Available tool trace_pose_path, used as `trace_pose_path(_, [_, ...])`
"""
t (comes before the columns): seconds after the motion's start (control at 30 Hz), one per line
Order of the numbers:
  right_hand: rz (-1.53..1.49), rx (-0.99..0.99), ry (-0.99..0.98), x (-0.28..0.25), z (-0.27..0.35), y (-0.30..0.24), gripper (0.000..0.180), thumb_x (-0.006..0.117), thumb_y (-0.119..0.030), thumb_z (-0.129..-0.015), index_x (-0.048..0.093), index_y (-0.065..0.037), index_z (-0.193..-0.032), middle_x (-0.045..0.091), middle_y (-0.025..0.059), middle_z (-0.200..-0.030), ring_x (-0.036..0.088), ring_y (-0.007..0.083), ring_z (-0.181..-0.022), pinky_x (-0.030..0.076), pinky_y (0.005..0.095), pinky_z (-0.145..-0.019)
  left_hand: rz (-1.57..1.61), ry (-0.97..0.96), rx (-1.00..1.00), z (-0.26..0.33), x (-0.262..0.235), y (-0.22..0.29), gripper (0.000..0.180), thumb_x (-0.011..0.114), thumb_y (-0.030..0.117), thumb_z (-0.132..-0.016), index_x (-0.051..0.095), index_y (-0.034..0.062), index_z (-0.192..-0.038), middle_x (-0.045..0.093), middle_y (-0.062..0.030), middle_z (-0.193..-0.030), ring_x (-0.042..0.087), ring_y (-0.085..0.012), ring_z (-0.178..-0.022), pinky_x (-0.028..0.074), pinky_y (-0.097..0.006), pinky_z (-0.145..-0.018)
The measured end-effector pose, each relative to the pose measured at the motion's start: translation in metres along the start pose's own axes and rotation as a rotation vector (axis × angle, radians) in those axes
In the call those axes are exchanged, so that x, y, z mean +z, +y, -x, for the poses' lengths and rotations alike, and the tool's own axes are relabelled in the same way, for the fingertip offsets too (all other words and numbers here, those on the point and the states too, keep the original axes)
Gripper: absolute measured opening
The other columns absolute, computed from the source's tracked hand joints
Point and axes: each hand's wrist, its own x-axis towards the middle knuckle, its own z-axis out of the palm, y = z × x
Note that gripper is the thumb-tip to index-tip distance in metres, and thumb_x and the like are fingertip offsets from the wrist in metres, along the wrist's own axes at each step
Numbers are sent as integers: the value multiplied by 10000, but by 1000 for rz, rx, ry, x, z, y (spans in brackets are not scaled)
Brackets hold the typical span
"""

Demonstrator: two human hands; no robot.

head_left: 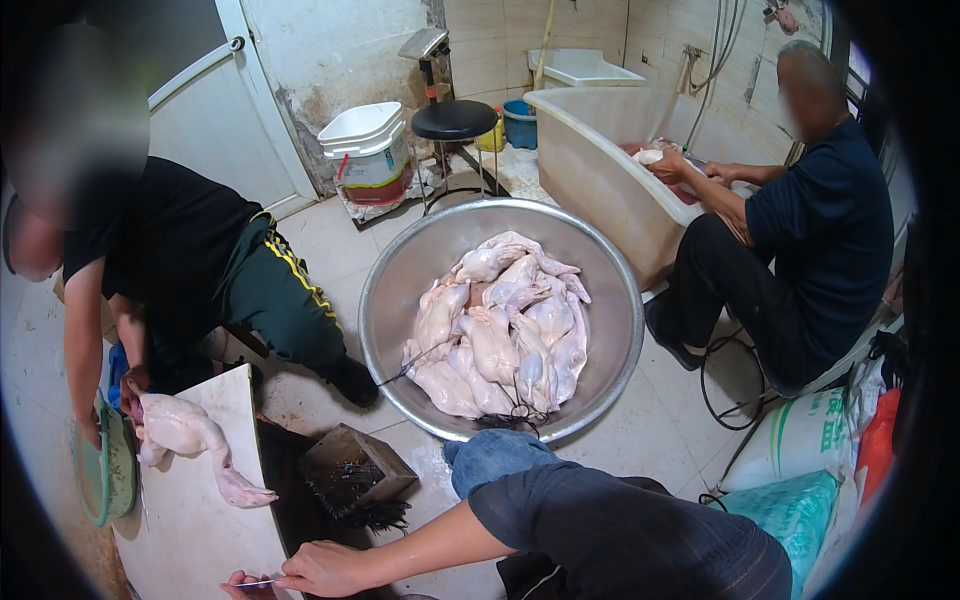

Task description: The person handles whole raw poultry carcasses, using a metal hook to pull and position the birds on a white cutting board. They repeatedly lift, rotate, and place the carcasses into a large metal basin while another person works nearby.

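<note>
At the lower edge, my right hand is closed round the end of a slim, blade-like tool with a bluish shine. My left hand, cut off by the frame, has curled fingers at the tool's other end; what they hold is unclear. Both hands are over the near edge of a white board. Farther along the board lies a plucked duck, its neck stretched toward me. A co-worker's hand is at its far end, the other hand by a green basin.
A wide metal basin holds several plucked birds. Beside the board stands an open box with dark contents. Another person works at a large pale tub. Behind are a black stool and white buckets; sacks lie at right.
</note>
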Motion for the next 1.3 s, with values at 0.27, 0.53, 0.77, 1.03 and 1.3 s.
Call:
trace_pose_path(0.27, [-1, 4, -8, 0, -1, -1, 439, 586, -312, -1003, 651, 42, -753, 630, 262, -674, 629, 469, -674, 508, 510, -625, 4, -2, 6, -1, -3, 0, 619, 469, 506, -1070, 528, -77, -1273, 570, -202, -1103, 582, -294, -1016, 509, -435, -936])
trace_pose_path(0.53, [3, -6, -5, 1, -2, 1, 439, 589, -306, -1001, 649, 46, -748, 632, 266, -682, 628, 470, -677, 507, 508, -626, -4, -5, 24, 0, -1, 1, 592, 479, 479, -1074, 532, -84, -1251, 562, -199, -1099, 576, -292, -1013, 509, -431, -929])
trace_pose_path(0.77, [-6, -8, -5, 2, -2, 4, 435, 588, -297, -1002, 642, 50, -744, 626, 273, -684, 622, 475, -682, 503, 505, -627, 4, -28, 47, 0, -1, 0, 542, 487, 443, -1080, 543, -73, -1236, 563, -183, -1070, 574, -278, -985, 514, -418, -906])
trace_pose_path(1.03, [64, 18, -30, 5, -2, 3, 433, 564, -297, -1010, 654, 47, -764, 648, 280, -721, 652, 480, -735, 526, 522, -661, 2, -63, 75, -1, -8, -2, 405, 552, 337, -1058, 561, -33, -1225, 549, -125, -1058, 549, -250, -976, 495, -393, -890])
trace_pose_path(1.3, [114, 58, -150, -1, 10, -13, 250, 527, -229, -974, 709, -84, -1064, 714, 228, -846, 705, 426, -819, 553, 531, -704, -11, -25, 28, -5, -6, -5, 367, 561, 285, -1041, 566, -29, -1231, 550, -104, -1069, 546, -248, -978, 483, -400, -886])
